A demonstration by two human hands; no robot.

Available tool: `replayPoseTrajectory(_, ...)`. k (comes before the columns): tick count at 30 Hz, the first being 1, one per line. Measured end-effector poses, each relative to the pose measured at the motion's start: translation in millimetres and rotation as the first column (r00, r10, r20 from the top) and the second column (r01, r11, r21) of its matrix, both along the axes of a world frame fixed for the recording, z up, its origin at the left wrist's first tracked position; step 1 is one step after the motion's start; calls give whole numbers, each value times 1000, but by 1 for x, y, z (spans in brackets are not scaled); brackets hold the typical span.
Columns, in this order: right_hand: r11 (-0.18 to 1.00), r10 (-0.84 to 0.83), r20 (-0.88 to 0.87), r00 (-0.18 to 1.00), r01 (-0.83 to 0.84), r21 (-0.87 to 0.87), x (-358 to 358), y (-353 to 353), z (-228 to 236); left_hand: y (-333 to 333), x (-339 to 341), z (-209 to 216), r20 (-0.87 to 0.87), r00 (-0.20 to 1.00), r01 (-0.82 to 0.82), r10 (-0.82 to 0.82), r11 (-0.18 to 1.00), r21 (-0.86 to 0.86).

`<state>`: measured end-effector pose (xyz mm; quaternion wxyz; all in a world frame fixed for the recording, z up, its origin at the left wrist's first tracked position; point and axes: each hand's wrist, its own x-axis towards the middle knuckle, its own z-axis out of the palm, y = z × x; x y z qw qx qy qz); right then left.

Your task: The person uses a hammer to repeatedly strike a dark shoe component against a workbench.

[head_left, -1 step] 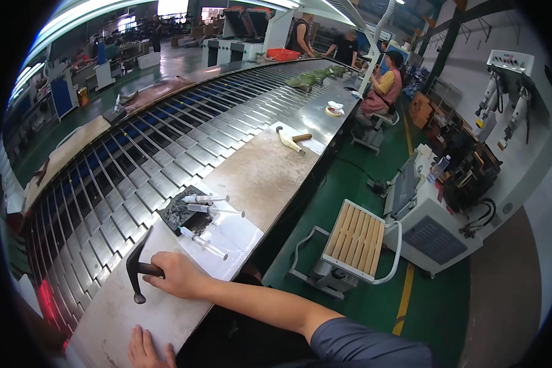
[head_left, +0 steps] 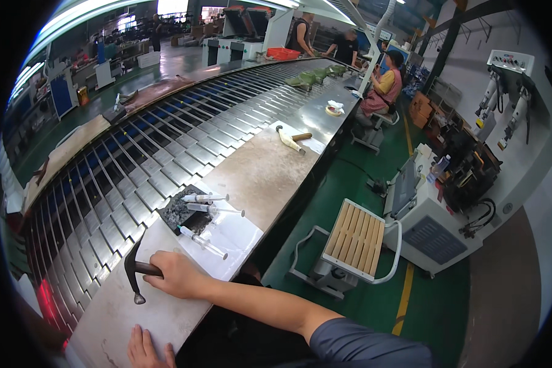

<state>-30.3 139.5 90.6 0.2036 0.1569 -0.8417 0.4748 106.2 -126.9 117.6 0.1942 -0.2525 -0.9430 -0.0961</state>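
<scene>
My right hand is closed round the dark handle of a hammer, holding it over the pale board at the bench's near end. The hammer's dark head is long and curved, with a narrow tip on one side and a rounded face on the other. Flat on the same board lies my left hand, fingers spread, its wrist cut off by the lower edge. Beyond the right hand, three syringes rest across a white sheet and a dark speckled slab.
Another hammer lies farther along the bench, near a tape roll. A slatted metal conveyor runs along the left. To the right stand a wooden-slatted stool and a machine. A seated person works farther off.
The hammer's head has turned very slightly in my right hand. Both hands stay in the same place.
</scene>
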Motion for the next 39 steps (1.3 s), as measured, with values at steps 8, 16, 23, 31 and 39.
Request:
replayPoseTrajectory(8,988,12,-71,997,-1,158,5,-5,-1,0,0,0,8,1000,-1,1,1000,-2)
replayPoseTrajectory(16,982,-83,-87,993,66,-179,4,0,11,-2,0,-1,0,1000,-5,5,1000,12)
replayPoseTrajectory(23,990,8,8,1000,-6,-138,11,-1,16,-2,1,-1,9,1000,-15,15,1000,11)
replayPoseTrajectory(31,992,44,-151,988,-25,124,5,-5,-2,1,2,2,4,1000,-13,13,1000,9)
replayPoseTrajectory(39,993,33,-225,974,-7,118,5,-5,-1,-1,2,2,-2,1000,-10,10,1000,7)
